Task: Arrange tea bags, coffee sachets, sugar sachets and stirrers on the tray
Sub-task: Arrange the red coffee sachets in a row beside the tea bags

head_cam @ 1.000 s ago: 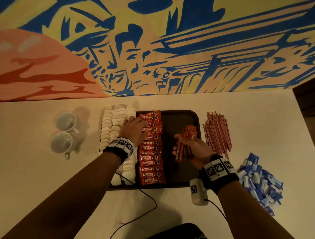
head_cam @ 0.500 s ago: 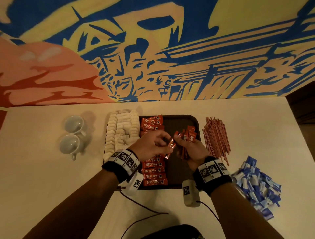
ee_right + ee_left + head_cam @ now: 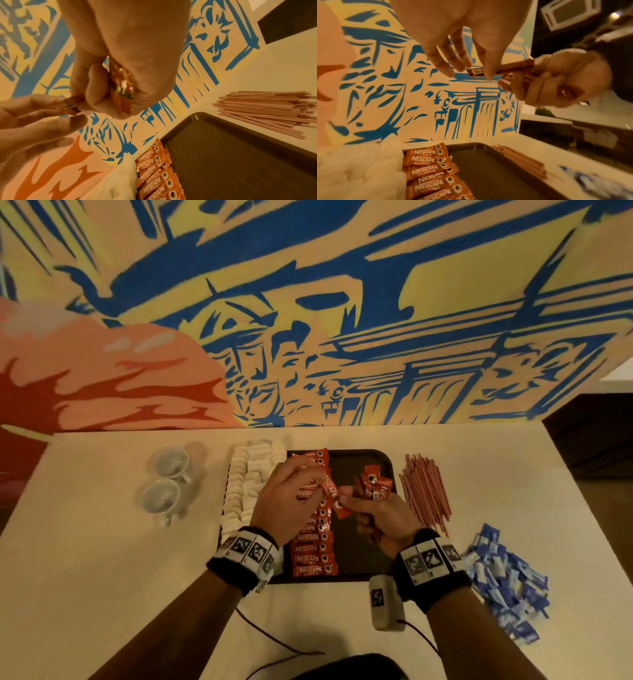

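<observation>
Left hand [image 3: 287,501] pinches one coffee sachet [image 3: 329,487] from the right hand's [image 3: 383,517] gripped bunch [image 3: 373,486]; two cups [image 3: 164,484] beside tray [image 3: 356,463].

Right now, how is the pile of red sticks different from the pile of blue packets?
The stirrers are thin, reddish and lie nearly parallel in a tidy bundle; the sugar sachets are short, blue-and-white and heaped every which way. The stirrers sit right beside the tray; the sachets lie farther off. Both are on the table, not the tray.
</observation>
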Demonstrator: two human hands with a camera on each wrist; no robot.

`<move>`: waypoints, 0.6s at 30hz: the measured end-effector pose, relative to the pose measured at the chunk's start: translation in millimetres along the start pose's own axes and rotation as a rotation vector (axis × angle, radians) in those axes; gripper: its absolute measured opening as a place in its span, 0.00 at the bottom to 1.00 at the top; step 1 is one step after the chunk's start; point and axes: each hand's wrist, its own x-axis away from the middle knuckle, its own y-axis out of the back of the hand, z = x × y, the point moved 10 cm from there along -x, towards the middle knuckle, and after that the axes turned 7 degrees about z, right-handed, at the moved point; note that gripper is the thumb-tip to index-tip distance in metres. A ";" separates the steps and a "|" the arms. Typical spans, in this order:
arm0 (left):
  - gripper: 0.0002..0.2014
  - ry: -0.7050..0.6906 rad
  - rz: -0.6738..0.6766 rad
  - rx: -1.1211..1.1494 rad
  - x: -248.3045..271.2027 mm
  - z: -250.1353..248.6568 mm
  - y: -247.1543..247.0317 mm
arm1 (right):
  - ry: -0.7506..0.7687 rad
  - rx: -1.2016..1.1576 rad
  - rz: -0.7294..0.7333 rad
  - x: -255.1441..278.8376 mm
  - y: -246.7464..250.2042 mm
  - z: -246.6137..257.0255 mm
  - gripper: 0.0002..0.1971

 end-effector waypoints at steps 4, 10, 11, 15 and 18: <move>0.19 0.379 0.096 0.591 13.9 29.5 -3.7 | 0.072 0.055 -0.083 13.2 -2.2 9.4 0.07; 0.12 0.402 0.099 0.792 25.5 11.3 8.7 | 0.126 0.207 -0.055 34.1 -24.9 19.8 0.17; 0.09 0.385 0.086 0.774 26.4 9.6 13.3 | 0.141 0.217 -0.045 38.2 -27.8 21.9 0.18; 0.05 0.397 0.034 0.800 36.2 9.6 25.8 | 0.147 0.269 -0.034 56.3 -34.1 23.5 0.19; 0.04 0.399 0.047 0.767 40.9 6.8 27.0 | 0.191 0.245 -0.099 65.1 -28.3 30.5 0.08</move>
